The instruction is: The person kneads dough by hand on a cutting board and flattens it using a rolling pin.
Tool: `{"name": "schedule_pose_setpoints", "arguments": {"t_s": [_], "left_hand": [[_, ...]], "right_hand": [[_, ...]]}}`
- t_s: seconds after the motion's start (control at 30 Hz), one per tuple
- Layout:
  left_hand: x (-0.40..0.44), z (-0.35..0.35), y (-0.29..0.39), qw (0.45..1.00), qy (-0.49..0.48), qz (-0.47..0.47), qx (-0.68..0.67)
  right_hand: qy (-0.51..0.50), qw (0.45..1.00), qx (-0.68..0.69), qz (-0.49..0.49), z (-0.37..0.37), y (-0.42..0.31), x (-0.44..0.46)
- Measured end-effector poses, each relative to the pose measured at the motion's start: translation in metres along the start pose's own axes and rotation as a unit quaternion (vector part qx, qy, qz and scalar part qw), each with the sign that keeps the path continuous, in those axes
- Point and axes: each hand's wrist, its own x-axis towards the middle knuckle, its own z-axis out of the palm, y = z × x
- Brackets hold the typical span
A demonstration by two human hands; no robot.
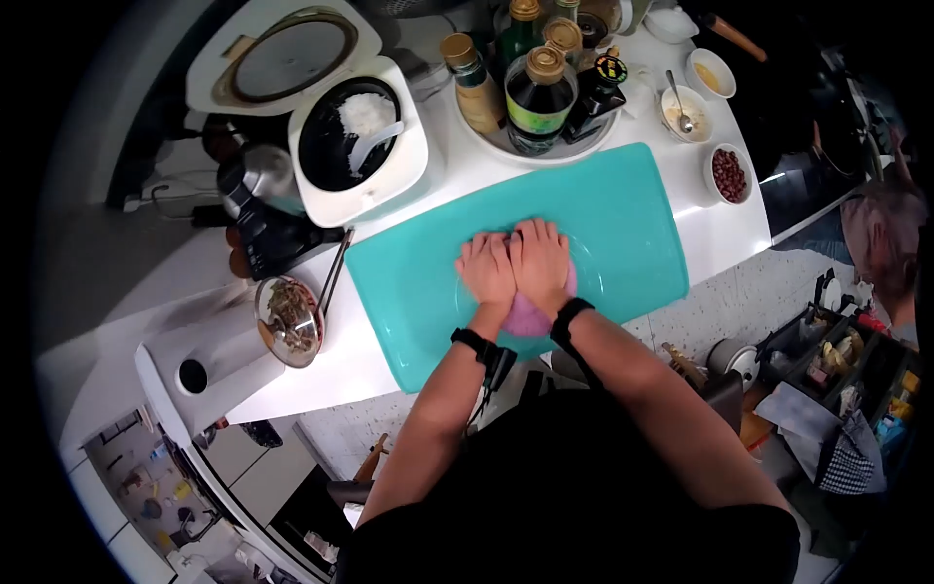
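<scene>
Head view: your soft pink dough-like mass (526,317) lies on a teal rectangular mat (632,224), beneath your left hand (486,269) and right hand (541,259), both palm-down, pressed together side by side. Beyond stand an open white rice cooker (416,146) and brown-capped glass bottles (538,102).

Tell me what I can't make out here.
Head view:
Pink lump: partly hidden beneath left hand and right hand.
Green bottle: lower part blocked by the dark bottle.
Label on it: print too small.
Wooden handle: what it joins is lost in darkness.
</scene>
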Motion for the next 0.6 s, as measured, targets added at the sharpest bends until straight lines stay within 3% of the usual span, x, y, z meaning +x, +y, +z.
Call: {"name": "schedule_pose_setpoints", "arguments": {"t_s": [0.03,0.1,0.13,0.17,0.2,0.27,0.3,0.43,0.5,0.53,0.57,0.6], "left_hand": [[-0.007,0.004,-0.009,1.000,0.006,0.005,-0.001],[-0.008,0.013,-0.023,0.995,0.023,0.083,0.053],[-0.012,-0.010,-0.012,0.995,0.027,0.087,0.050],[-0.018,-0.039,-0.006,0.986,-0.133,0.025,-0.099],[-0.024,-0.061,0.002,0.926,-0.287,-0.037,-0.242],[-0.043,-0.077,0.002,0.939,-0.285,0.018,-0.194],[-0.049,-0.084,0.005,0.946,-0.284,0.071,-0.141],[-0.049,-0.113,0.039,0.930,-0.254,0.052,-0.262],[-0.050,-0.188,0.099,0.953,-0.196,0.131,-0.189],[-0.051,-0.208,0.107,0.955,-0.190,0.129,-0.189],[-0.053,-0.226,0.111,0.942,-0.104,0.297,-0.119],[-0.057,-0.236,0.111,0.892,-0.018,0.450,-0.042]], "right_hand": [[0.007,1.000,0.001,-0.004,0.012,0.009,-0.005],[-0.107,0.994,0.028,-0.011,0.035,0.039,-0.003],[-0.101,0.994,0.026,-0.013,0.009,0.042,-0.001],[-0.165,0.966,0.189,0.067,-0.021,0.051,0.000],[-0.223,0.900,0.345,0.142,-0.050,0.058,0.001],[-0.292,0.928,0.219,0.078,-0.087,0.076,-0.016],[-0.392,0.875,0.284,0.026,-0.091,0.079,-0.018],[-0.403,0.881,0.248,0.023,-0.109,0.057,-0.031],[-0.202,0.918,0.336,-0.058,-0.152,0.012,-0.032],[-0.205,0.917,0.336,-0.064,-0.184,-0.013,-0.031],[-0.094,0.950,0.247,-0.164,-0.219,-0.037,-0.033],[0.019,0.954,0.153,-0.256,-0.235,-0.050,-0.041]]}}
